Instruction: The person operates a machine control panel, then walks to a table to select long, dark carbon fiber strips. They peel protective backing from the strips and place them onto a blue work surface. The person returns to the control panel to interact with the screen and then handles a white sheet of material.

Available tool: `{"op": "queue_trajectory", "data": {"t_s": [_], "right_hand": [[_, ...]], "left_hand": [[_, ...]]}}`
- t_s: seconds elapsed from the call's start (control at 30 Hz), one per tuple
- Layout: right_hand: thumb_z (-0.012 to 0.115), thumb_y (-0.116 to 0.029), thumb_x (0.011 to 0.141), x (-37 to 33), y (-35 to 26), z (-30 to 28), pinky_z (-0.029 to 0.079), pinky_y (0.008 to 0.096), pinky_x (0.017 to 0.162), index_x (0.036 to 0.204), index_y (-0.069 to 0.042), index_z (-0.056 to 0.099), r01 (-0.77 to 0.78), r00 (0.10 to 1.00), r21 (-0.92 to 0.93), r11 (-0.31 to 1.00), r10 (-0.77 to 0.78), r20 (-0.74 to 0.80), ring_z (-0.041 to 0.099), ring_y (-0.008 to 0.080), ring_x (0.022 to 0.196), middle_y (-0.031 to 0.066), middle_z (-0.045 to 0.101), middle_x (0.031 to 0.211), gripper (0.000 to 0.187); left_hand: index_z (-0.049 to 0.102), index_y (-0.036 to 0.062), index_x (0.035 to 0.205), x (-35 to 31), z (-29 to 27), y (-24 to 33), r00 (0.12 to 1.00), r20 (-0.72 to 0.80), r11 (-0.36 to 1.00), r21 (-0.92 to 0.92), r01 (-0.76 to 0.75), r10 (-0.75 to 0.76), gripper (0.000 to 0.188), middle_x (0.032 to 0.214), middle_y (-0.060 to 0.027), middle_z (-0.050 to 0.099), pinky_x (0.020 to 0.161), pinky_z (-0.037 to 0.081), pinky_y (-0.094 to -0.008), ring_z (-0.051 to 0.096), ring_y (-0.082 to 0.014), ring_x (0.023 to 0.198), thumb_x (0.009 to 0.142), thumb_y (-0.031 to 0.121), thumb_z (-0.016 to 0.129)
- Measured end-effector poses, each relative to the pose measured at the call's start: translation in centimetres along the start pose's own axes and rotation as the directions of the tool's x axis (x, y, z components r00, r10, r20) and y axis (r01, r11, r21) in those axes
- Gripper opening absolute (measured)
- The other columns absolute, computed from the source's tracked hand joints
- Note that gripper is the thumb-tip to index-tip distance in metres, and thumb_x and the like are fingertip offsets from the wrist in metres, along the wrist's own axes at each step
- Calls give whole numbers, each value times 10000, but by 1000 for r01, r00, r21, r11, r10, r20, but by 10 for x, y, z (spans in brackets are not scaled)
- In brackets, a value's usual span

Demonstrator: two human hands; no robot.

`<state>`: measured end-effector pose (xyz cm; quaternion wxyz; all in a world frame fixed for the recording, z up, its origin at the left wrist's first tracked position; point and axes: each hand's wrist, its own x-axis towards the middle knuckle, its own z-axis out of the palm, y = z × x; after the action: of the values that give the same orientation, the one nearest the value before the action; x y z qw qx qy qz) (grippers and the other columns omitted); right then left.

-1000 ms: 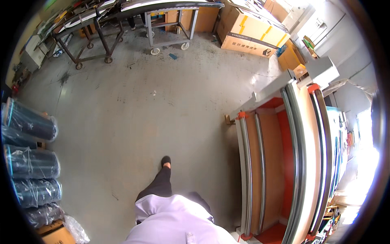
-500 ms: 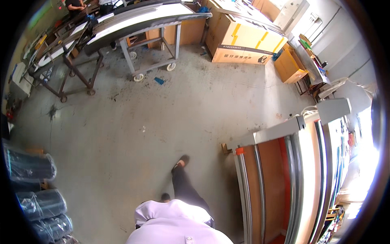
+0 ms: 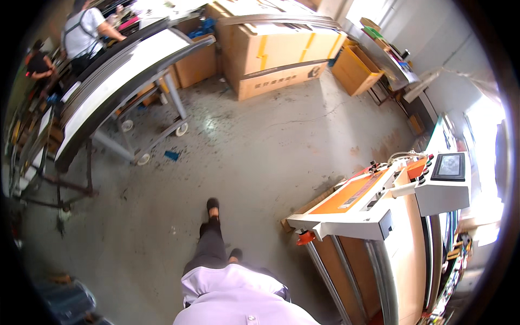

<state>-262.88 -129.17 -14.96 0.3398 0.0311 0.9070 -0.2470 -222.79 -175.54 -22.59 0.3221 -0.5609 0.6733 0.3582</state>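
Neither of my hands shows in the head view; only my lilac top (image 3: 233, 295), dark trousers and dark shoes (image 3: 213, 205) are visible, with one foot forward on the grey floor. Close on my right stands a roller machine (image 3: 346, 223) with a white frame, metal bars and an orange panel. A grey control box with a dark screen (image 3: 449, 166) sits on its far end. What my hands hold or touch is hidden.
A wheeled table (image 3: 124, 81) with a white top and dark padded edge stands ahead left. Two people (image 3: 86, 32) are beyond it. Large cardboard boxes (image 3: 281, 54) and an open carton (image 3: 356, 70) stand ahead. Plastic-wrapped rolls (image 3: 67, 300) lie at the lower left.
I have walked forward, and my other foot now leads. The table and boxes appear nearer and further left. The machine's orange panel and screen have come into view, and more of the people shows.
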Motion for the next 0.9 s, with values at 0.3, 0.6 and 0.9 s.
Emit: {"op": "queue_trajectory", "data": {"t_s": [0.3,0.6,0.9], "right_hand": [[561,-277,937,77,-19,-38,528,430,834,1013,-77,736,-343,939,51,938,341,40,670,332,970,156,705,1007,277],[566,-286,933,119,-41,-97,526,435,842,1011,-72,736,-584,791,334,740,611,28,668,337,979,167,704,1013,283],[571,-294,929,245,-11,-203,524,440,850,1008,-67,735,-633,730,439,638,680,66,666,343,988,178,703,1019,291]], "left_hand": [[703,55,1048,144,-123,325,981,39,951,240,-194,190,331,1065,-196,709,851,549,-449,689,-321,990,928,326,557],[697,44,1056,189,-173,805,754,39,702,338,-627,655,341,1070,-208,705,858,546,-455,686,-334,997,927,328,557],[692,34,1065,164,-45,1037,695,277,552,445,-705,664,352,1075,-219,701,865,544,-460,683,-347,1004,927,329,557]]}}
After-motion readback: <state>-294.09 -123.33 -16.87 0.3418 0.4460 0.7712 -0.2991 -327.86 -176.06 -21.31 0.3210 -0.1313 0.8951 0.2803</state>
